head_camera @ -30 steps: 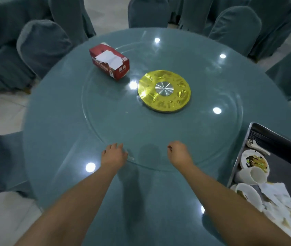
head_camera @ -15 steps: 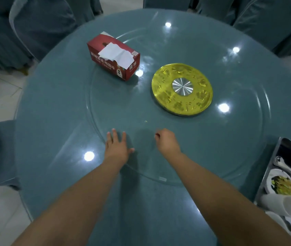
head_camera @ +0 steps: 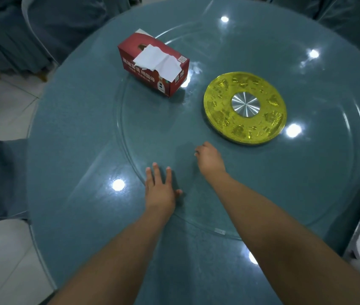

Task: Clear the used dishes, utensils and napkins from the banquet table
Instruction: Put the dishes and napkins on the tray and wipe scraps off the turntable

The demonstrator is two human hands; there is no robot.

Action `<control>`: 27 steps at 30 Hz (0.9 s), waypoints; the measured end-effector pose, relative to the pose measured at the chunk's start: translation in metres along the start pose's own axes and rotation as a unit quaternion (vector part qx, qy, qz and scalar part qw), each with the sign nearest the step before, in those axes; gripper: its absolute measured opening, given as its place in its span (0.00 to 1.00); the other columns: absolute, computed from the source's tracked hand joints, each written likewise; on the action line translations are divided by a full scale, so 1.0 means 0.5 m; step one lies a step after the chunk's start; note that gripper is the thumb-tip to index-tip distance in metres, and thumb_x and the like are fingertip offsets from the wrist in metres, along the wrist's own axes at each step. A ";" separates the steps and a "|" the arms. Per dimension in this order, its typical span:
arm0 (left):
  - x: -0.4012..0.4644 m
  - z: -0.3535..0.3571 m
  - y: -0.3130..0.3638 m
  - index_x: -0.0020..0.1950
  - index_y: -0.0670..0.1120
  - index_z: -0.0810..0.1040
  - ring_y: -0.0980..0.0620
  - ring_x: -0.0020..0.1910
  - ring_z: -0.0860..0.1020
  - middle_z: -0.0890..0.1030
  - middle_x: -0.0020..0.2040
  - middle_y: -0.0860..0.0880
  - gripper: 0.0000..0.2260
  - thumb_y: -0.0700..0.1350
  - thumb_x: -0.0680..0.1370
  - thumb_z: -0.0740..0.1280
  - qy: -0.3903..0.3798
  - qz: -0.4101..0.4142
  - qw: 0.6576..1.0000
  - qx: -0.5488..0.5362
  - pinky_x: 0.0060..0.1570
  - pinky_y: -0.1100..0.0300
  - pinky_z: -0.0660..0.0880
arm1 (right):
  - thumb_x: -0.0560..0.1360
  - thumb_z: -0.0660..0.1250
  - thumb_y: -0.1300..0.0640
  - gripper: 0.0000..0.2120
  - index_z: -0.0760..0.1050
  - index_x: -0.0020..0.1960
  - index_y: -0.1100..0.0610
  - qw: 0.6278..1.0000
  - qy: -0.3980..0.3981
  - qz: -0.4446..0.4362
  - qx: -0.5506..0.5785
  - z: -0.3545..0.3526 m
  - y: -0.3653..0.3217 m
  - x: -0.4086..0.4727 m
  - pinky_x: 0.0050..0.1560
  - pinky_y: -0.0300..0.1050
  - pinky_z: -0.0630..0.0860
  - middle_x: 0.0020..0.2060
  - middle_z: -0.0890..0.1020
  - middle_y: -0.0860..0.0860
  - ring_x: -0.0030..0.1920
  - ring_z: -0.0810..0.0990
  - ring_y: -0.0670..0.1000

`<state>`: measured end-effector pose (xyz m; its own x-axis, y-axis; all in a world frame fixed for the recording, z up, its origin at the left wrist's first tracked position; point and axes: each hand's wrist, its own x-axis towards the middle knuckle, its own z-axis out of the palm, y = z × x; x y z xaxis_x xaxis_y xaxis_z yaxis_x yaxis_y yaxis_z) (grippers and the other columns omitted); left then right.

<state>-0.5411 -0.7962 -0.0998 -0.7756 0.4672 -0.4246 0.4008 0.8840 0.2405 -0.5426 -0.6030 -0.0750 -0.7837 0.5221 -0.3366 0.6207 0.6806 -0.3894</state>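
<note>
Head: left hand [head_camera: 160, 190] flat on turntable [head_camera: 262, 194], right hand [head_camera: 209, 160] curled.

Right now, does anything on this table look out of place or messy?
Only a red tissue box remains on the glass turntable, sitting askew with a crumpled tissue spilling over its top. Nothing looks spilled or broken.

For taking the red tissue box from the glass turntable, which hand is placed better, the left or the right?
Probably the left hand. It lies flat and open at the turntable rim, on the same side as the tissue box, with bare glass between. The right hand, fingers curled, sits nearer the gold disc.
</note>
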 end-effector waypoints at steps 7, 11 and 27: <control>-0.002 -0.008 0.002 0.81 0.52 0.43 0.36 0.77 0.35 0.34 0.79 0.41 0.36 0.61 0.81 0.59 -0.015 -0.003 1.000 0.001 0.77 0.44 0.49 | 0.79 0.58 0.64 0.09 0.76 0.52 0.63 0.999 0.030 -0.003 -0.044 0.010 -0.001 -0.015 0.47 0.52 0.74 0.51 0.75 0.59 0.49 0.77 0.63; -0.003 -0.028 0.007 0.81 0.49 0.44 0.33 0.77 0.37 0.35 0.79 0.38 0.36 0.60 0.81 0.59 -0.030 0.003 0.999 0.020 0.77 0.43 0.47 | 0.79 0.59 0.63 0.06 0.75 0.52 0.61 0.998 0.041 0.015 -0.042 0.000 0.025 -0.059 0.48 0.51 0.73 0.52 0.76 0.58 0.51 0.77 0.62; -0.144 -0.093 0.192 0.68 0.53 0.74 0.43 0.67 0.71 0.73 0.67 0.47 0.17 0.47 0.80 0.60 -0.010 0.128 0.982 0.135 0.68 0.51 0.66 | 0.78 0.61 0.58 0.10 0.78 0.50 0.62 0.973 0.163 0.162 0.011 -0.299 0.335 -0.382 0.48 0.51 0.75 0.49 0.81 0.63 0.51 0.79 0.64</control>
<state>-0.4694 -0.7456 -0.0054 -0.6233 0.6728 -0.3984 0.6986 0.7081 0.1027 -0.2926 -0.5118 0.0524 -0.5112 0.8452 -0.1557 0.8339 0.4440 -0.3279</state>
